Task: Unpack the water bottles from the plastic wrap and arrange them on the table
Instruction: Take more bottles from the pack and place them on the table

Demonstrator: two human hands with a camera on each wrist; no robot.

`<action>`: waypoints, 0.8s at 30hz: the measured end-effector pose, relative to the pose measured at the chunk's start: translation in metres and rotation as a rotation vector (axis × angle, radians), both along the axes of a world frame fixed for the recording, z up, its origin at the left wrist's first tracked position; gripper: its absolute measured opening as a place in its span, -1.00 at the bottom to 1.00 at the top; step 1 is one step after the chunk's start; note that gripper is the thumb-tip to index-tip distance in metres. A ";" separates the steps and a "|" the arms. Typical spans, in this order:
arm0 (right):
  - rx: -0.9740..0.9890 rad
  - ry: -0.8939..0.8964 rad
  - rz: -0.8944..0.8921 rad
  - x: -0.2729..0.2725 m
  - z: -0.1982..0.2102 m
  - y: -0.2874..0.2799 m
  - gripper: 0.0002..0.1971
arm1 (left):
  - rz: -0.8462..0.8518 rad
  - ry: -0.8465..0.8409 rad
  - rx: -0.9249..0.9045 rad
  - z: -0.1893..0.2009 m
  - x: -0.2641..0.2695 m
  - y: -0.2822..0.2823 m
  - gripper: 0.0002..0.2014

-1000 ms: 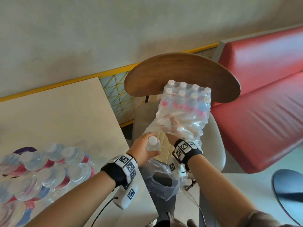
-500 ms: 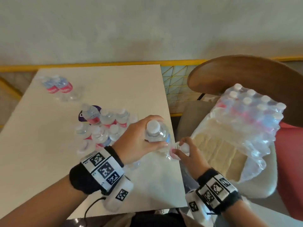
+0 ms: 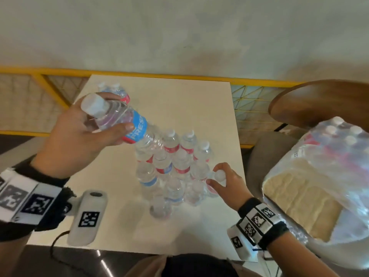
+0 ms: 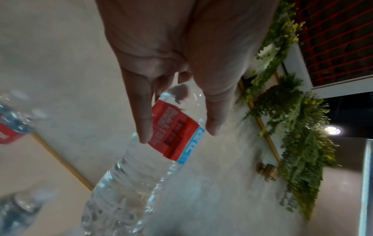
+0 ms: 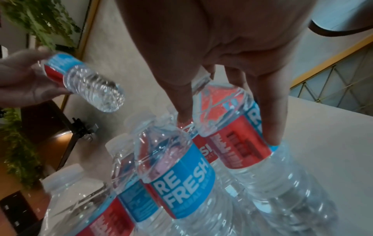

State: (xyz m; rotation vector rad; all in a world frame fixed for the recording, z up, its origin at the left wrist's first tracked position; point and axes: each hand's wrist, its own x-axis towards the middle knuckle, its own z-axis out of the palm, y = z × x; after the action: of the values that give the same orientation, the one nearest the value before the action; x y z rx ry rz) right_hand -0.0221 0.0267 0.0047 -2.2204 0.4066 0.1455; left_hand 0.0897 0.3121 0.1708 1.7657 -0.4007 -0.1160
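Note:
My left hand grips a clear water bottle with a blue and red label, tilted in the air above the white table; the same bottle shows in the left wrist view. My right hand holds another bottle by its top at the right edge of a cluster of several upright bottles. The wrapped pack of bottles in torn plastic sits on a chair at the right.
Two more bottles stand at the table's far left corner. A wooden chair back rises behind the pack. A yellow railing runs along the wall beyond the table. A person's dark clothing shows at the bottom edge.
Both hands came away from the pack on the chair and swung left over the table, each with a bottle. The left one rose and tilted; the right one went down beside the cluster.

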 end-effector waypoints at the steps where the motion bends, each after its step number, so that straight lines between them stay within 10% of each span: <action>1: -0.001 0.014 -0.021 0.000 -0.001 -0.001 -0.63 | 0.019 0.012 -0.001 0.000 0.007 0.006 -0.40; 12: 0.291 0.351 -0.099 -0.004 -0.025 -0.010 -0.11 | 0.075 0.115 0.275 -0.095 0.114 0.065 -0.55; 24: 0.543 0.345 -0.340 -0.002 -0.073 0.002 -0.25 | -0.131 0.189 0.532 -0.187 0.144 0.013 -0.55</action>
State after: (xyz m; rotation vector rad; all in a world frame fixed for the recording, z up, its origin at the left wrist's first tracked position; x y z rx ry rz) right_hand -0.0242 0.0283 -0.0688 -1.5666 0.8196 0.4065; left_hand 0.2338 0.3249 -0.0163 2.2252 -0.3681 -0.5180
